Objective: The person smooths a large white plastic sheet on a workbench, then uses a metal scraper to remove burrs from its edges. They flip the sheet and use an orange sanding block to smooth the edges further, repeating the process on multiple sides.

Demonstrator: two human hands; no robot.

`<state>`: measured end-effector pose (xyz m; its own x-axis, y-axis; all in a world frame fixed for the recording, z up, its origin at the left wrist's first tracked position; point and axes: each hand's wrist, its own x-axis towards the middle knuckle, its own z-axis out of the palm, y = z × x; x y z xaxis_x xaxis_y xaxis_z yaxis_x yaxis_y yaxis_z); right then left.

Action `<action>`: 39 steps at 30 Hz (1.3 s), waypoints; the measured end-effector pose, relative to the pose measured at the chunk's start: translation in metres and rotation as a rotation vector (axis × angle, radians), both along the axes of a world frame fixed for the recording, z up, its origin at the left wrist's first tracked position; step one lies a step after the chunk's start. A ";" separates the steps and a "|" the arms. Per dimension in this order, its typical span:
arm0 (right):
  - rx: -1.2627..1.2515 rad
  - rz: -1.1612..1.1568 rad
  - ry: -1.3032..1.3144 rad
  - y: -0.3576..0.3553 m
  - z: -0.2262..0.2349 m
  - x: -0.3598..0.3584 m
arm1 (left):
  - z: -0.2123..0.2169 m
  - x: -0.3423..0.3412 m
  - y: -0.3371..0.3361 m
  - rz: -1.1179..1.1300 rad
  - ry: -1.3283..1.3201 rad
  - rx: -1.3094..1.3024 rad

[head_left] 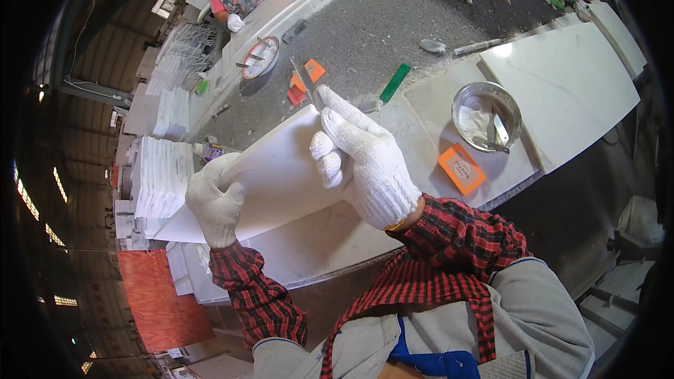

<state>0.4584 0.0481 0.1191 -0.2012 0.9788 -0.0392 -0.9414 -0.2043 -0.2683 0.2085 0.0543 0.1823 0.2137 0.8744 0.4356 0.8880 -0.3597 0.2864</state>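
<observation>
I judge the main risk as slippage: the white stone tile [274, 175] rests tilted on the bench [393, 35], so blade pressure could tip it. My left hand [216, 200] is clamped on its lower-left edge. My right hand [368, 161] grips a thin scraper blade [303, 78] against the tile's upper corner. The tile spans between both hands.

One head-worn fisheye view looks steeply down, close over the workbench [393, 35].

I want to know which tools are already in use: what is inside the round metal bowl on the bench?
Inside the metal bowl lie some white paste and a flat metal blade. The paste covers part of the bowl's bottom, so anything beneath it cannot be seen.
</observation>
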 end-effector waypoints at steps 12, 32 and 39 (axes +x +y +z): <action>0.014 0.059 -0.024 0.003 -0.002 0.008 | 0.000 0.008 0.002 0.019 -0.101 -0.001; 0.033 0.073 0.005 -0.001 0.003 0.004 | 0.002 0.015 -0.008 0.036 -0.185 -0.053; 0.002 0.017 0.031 -0.009 -0.006 0.002 | 0.002 0.014 -0.008 -0.004 -0.108 0.003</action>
